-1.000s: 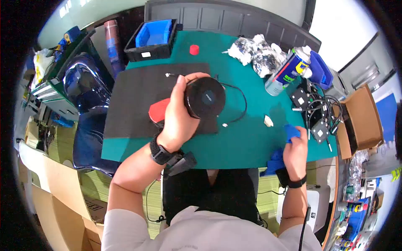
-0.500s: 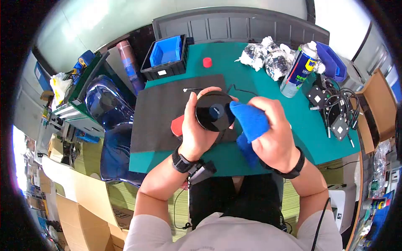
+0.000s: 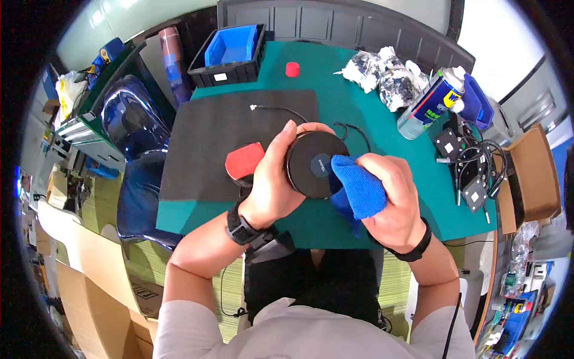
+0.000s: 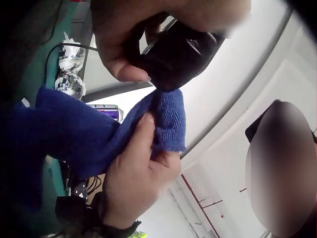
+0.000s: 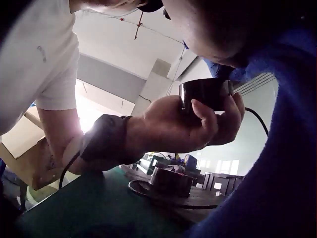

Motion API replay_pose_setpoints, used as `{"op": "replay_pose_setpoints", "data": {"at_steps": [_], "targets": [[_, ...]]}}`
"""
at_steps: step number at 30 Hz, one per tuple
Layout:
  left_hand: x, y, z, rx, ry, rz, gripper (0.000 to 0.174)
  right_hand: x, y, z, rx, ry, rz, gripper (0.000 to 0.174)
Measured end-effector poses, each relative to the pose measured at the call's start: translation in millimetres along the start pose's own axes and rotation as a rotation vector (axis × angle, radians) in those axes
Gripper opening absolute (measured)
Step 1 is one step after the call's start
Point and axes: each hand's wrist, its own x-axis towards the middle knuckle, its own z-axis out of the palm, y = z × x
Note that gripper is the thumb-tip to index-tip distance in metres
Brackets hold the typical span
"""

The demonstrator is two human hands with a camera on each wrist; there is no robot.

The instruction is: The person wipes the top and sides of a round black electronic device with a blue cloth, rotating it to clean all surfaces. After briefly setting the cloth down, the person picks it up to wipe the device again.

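Observation:
My left hand [image 3: 272, 182] grips a round, glossy black device [image 3: 306, 179] with a small grey disc at the middle of its face, thumb on one side and fingers around the other. A blue cloth [image 3: 362, 191] is pinched in my right hand [image 3: 394, 206], its folded end against the device's right edge. In the left wrist view the cloth [image 4: 171, 121] touches the device [image 4: 181, 57], and its loose part hangs away from the fingers. Left of the left hand, a red-topped block [image 3: 244, 160] lies on the black mat [image 3: 197, 149]. A thin cable [image 3: 281, 109] runs out behind the device.
A blue spray can [image 3: 430, 105] stands at the back right, near crumpled silvery bundles [image 3: 394, 90] and black modules with cables [image 3: 472, 161]. A red cap [image 3: 292, 69] sits at the back, beside a black crate [image 3: 224, 75] holding a blue bin. An open cardboard box [image 3: 535, 179] is far right.
My right hand has come from the table's right side with the blue cloth to the device's edge. The left hand still holds the device. The head view has shifted.

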Motion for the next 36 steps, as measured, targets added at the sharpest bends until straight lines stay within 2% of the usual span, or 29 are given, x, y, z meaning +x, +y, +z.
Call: {"op": "replay_pose_setpoints", "data": {"at_steps": [2, 4, 9, 12, 15, 17, 20, 22, 25, 26, 27, 29, 32, 34, 36], "targets": [[0, 1, -2, 0.016, 0.008, -0.009, 0.054, -4, 3, 2, 0.038, -0.002, 0.011, 0.046], [1, 1, -6, -0.029, -0.078, -0.02, 0.054, -8, 3, 1, 0.024, 0.009, 0.029, 0.047], [-1, -3, 0, -0.035, -0.043, -0.01, 0.054, -10, 6, 3, 0.047, -0.048, 0.06, 0.046], [0, -2, -2, -0.071, -0.074, -0.006, 0.054, -8, -1, 3, -0.053, 0.036, -0.083, 0.045], [-3, -1, -2, -0.09, -0.116, -0.055, 0.053, -1, -4, -3, -0.209, -0.056, -0.215, 0.044], [-4, -2, -2, -0.082, -0.139, -0.084, 0.053, -2, -5, -4, -0.218, -0.074, -0.235, 0.043], [-2, 1, -3, -0.095, -0.13, -0.014, 0.054, -4, -10, -3, -0.163, -0.042, -0.19, 0.045], [-3, -3, -3, -0.099, -0.12, -0.062, 0.055, -11, -4, 0, -0.028, -0.039, -0.05, 0.049], [-5, 0, -2, -0.066, -0.151, -0.045, 0.055, -5, -5, -3, -0.192, -0.073, -0.158, 0.052], [-2, -1, 1, -0.11, -0.046, -0.026, 0.055, -6, -5, -2, -0.193, -0.074, -0.166, 0.052], [-1, -2, -2, -0.111, -0.048, -0.019, 0.055, -9, -6, -1, -0.132, -0.044, -0.136, 0.051], [-2, -4, -7, -0.135, -0.169, -0.052, 0.055, -7, -7, -1, -0.069, -0.02, -0.11, 0.051], [-6, 0, -1, -0.109, -0.13, -0.071, 0.056, -8, -9, -4, -0.195, -0.116, -0.155, 0.05], [-5, 4, 0, -0.131, -0.101, -0.066, 0.056, -16, -8, -2, -0.083, -0.091, -0.007, 0.05], [-6, 1, 0, -0.122, -0.109, -0.08, 0.056, -16, -5, 3, -0.046, -0.044, 0.011, 0.049]]}}
